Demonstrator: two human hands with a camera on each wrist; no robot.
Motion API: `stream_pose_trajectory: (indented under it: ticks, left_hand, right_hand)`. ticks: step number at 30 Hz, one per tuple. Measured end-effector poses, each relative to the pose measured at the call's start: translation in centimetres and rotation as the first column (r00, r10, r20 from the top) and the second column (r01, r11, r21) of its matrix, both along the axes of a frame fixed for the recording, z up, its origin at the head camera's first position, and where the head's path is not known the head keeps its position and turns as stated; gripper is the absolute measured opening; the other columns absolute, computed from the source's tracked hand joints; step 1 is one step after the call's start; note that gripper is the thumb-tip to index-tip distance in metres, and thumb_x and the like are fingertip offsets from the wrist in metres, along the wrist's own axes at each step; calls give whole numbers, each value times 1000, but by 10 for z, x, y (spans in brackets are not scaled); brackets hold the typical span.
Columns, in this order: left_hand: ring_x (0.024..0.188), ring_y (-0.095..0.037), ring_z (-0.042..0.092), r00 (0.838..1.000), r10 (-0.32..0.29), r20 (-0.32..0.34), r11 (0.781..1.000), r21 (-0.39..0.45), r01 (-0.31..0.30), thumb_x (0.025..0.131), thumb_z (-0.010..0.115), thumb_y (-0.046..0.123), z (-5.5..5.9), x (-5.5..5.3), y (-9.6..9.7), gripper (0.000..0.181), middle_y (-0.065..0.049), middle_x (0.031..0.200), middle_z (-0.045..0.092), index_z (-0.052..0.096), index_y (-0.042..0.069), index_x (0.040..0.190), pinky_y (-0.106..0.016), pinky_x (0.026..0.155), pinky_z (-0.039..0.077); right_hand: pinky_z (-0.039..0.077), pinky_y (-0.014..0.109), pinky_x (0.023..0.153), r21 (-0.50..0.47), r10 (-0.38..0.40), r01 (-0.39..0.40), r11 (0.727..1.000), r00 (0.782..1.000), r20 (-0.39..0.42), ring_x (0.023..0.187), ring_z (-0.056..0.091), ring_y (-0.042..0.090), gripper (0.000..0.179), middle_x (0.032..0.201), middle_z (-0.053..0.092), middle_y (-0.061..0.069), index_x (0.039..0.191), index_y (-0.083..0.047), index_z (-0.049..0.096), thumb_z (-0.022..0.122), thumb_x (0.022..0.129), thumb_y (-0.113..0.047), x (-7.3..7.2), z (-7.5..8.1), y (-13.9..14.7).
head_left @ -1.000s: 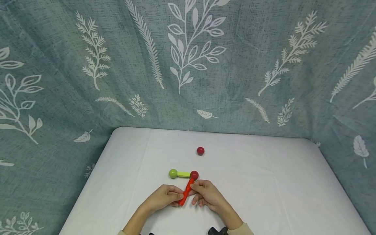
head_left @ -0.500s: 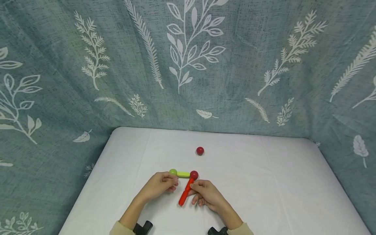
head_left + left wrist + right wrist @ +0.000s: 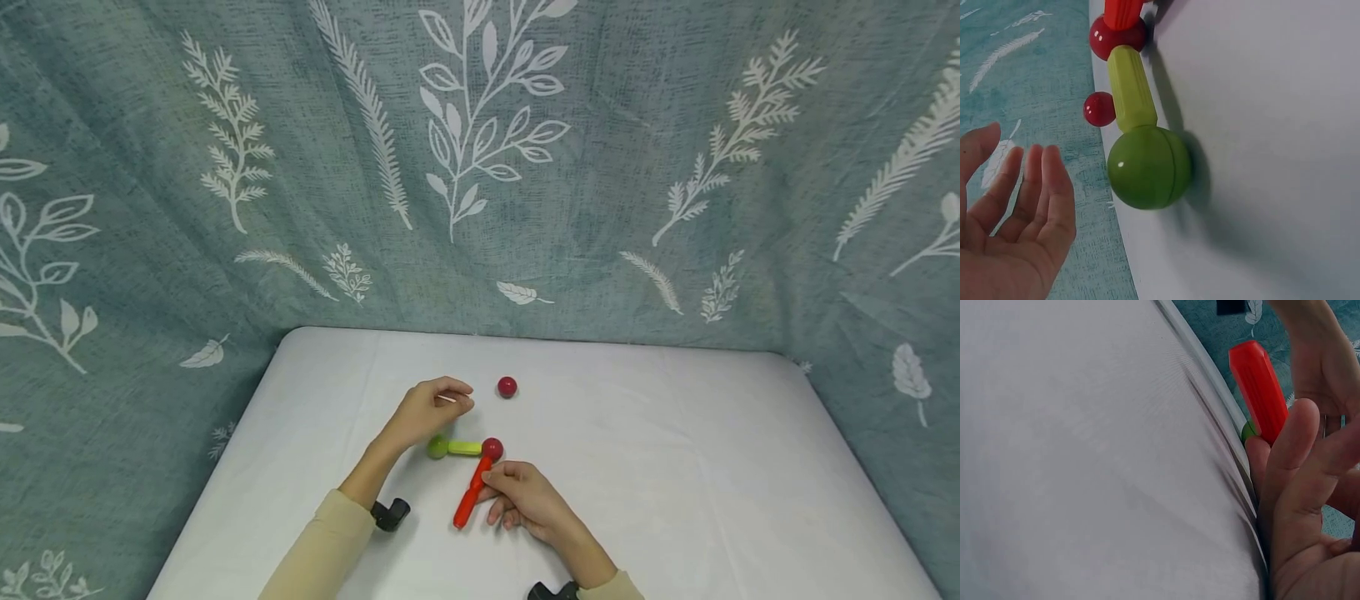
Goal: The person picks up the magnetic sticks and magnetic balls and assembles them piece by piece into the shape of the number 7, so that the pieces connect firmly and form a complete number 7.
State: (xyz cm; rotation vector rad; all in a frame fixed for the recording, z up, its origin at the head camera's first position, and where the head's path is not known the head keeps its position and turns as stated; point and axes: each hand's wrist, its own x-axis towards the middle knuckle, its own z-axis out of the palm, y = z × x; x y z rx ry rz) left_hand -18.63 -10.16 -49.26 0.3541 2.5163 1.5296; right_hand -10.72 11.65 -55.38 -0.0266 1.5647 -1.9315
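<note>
My right hand [image 3: 528,500] pinches a red plastic rod [image 3: 467,502] between thumb and fingers, near its middle. The rod's upper end meets a red ball [image 3: 492,449], from which a lime-green rod [image 3: 464,448] runs left to a green ball [image 3: 437,447]. My left hand [image 3: 431,410] hovers above and beyond the green ball, fingers extended towards a loose red ball [image 3: 507,387]. Nothing lies between its fingers; in the left wrist view that hand [image 3: 1019,237] shows beside the green ball [image 3: 1147,167]. In the right wrist view, fingers hide part of the red rod [image 3: 1260,390].
A white cloth [image 3: 675,467] covers the table. Behind it hangs a teal curtain [image 3: 585,250] with white leaf prints. A black wrist device [image 3: 390,514] sits on the left wrist and another [image 3: 552,592] on the right.
My left hand has let go of the red rod's lower end and moved up and away, past the green ball, towards the loose red ball. My right hand keeps its pinch almost unmoved.
</note>
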Motion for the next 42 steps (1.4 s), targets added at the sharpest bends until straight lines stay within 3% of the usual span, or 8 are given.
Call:
stream_pose_trajectory:
  ticks: [5, 9, 15, 22, 29, 42]
  left_hand:
    - [94, -16, 66, 1000, 5, 9, 998, -57, -4, 94, 72, 32, -3, -28, 14, 36, 3, 103, 69, 70, 9, 121, -34, 78, 54]
    - [92, -20, 66, 998, -28, 62, 998, -61, 32, 93, 73, 30, -6, -49, 22, 38, -1, 103, 67, 68, 8, 124, -33, 72, 54]
    - [91, -21, 64, 986, -76, 150, 989, -111, 93, 92, 72, 33, -15, -69, 36, 39, -5, 107, 66, 68, 11, 124, -34, 76, 54]
    - [105, -22, 59, 987, -68, 143, 960, -261, 104, 89, 75, 42, -18, -74, 52, 46, -7, 118, 64, 67, 12, 124, -40, 89, 49]
    - [100, -21, 55, 995, -65, 82, 931, -354, 90, 88, 76, 42, -20, -71, 61, 45, -7, 112, 64, 70, 11, 119, -38, 86, 48]
    - [102, -21, 53, 995, -37, 91, 943, -326, 65, 88, 77, 38, -26, -69, 64, 40, -7, 113, 63, 72, 13, 119, -40, 87, 48]
  right_hand:
    - [47, 19, 45, -9, -2, 2, 1000, 1000, 6, 56, 66, 12, 25, 91, 70, 18, 105, 7, 58, 59, 102, -18, 0, 0, -1]
    - [47, 19, 45, -20, -3, 3, 1000, 1000, 14, 55, 66, 12, 24, 91, 70, 18, 103, 6, 58, 60, 102, -18, 0, -1, -2]
    - [47, 19, 45, -25, -4, 5, 1000, 1000, 23, 56, 66, 12, 25, 91, 70, 18, 105, 7, 58, 60, 102, -18, 0, -1, -3]
    - [48, 19, 45, -33, 3, -2, 999, 1000, 19, 56, 66, 13, 24, 91, 70, 19, 104, 6, 57, 60, 102, -18, 1, 1, -3]
    - [48, 19, 45, -45, 6, -5, 999, 1000, 22, 56, 66, 12, 23, 91, 70, 19, 104, 6, 57, 60, 102, -17, 0, 1, -2]
    - [49, 20, 46, -54, 12, -10, 998, 1000, 28, 56, 66, 12, 21, 92, 70, 19, 104, 6, 56, 57, 103, -15, -1, 0, 1]
